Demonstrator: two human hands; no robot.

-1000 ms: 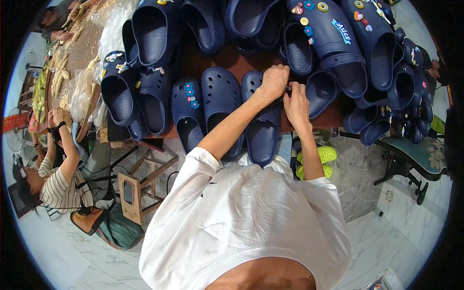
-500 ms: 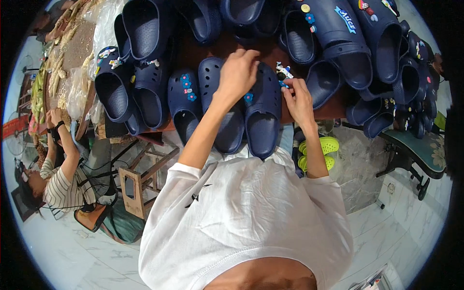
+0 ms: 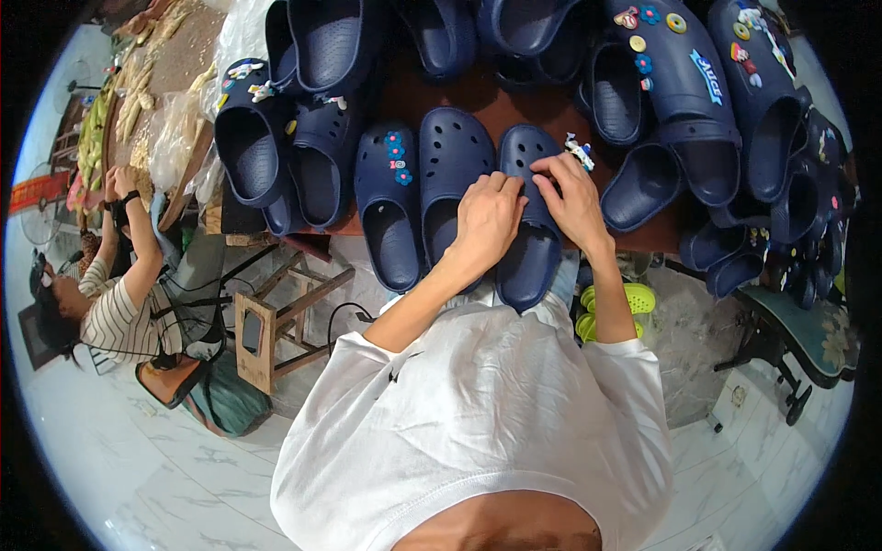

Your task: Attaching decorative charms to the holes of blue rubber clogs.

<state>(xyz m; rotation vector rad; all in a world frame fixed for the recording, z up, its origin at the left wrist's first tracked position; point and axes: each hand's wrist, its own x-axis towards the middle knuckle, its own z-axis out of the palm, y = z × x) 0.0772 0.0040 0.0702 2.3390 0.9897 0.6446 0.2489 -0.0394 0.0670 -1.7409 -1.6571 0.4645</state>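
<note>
A navy clog (image 3: 528, 147) lies toe-away at the table's front edge. Against its left side, my left hand (image 3: 490, 220) is closed, fingers curled over the upper. On the same clog's upper, my right hand (image 3: 574, 204) bends thumb and forefinger together; anything pinched there is too small or hidden to tell. Left of it is a plain navy clog (image 3: 455, 138), then a navy clog with blue flower charms (image 3: 375, 174). A small heap of white and coloured charms (image 3: 579, 151) sits just beyond my right hand.
More navy clogs, several with charms, crowd the back, left (image 3: 248, 138) and right (image 3: 698, 156) of the brown table (image 3: 441, 92). Yellow-green clogs (image 3: 634, 298) are below the table edge. A wooden stool (image 3: 253, 335) and a seated person (image 3: 124, 303) are at left, a chair (image 3: 795, 326) at right.
My right hand has moved from the charm heap onto the right-hand clog. My left hand has come down from above the clogs to that clog's side. The view has shifted slightly.
</note>
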